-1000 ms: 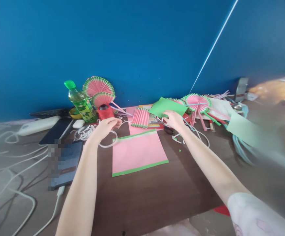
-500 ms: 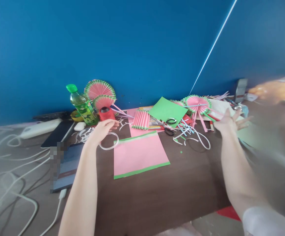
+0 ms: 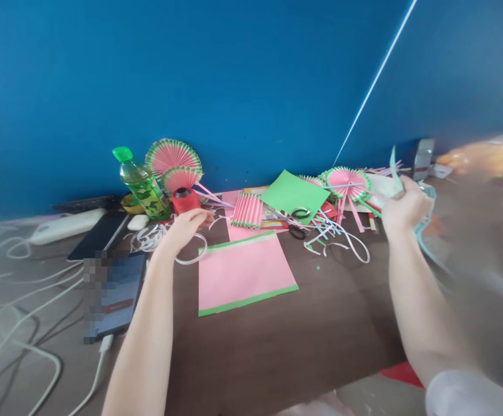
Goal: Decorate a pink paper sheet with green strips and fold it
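Note:
My right hand [image 3: 407, 209] is closed round a pale green sheet of paper [image 3: 394, 170], whose tip sticks up above the fingers and whose edge hangs below the wrist. My left hand [image 3: 189, 228] is at the front of a red roll [image 3: 185, 200], its fingers bent together; whether anything is in them I cannot make out. A ring of white tape [image 3: 203, 252] lies beside its wrist. Between my hands, a pink sheet with green edge strips [image 3: 248, 273] lies flat. Behind it are a pleated pink paper piece [image 3: 246, 210], a green sheet [image 3: 295, 195] and black-handled scissors [image 3: 298, 231].
Pink-and-green paper fans [image 3: 174, 159] lean on the blue wall, beside a green-capped bottle [image 3: 145, 190]. Another fan [image 3: 347, 184] lies at the right back among paper strips [image 3: 355, 242]. A tablet [image 3: 121, 297], white cables [image 3: 52, 358] and a phone [image 3: 99, 234] occupy the left.
My right hand, spread open before, has closed on the pale green paper and lifted its edge. My left hand stays nearly in place by the red roll.

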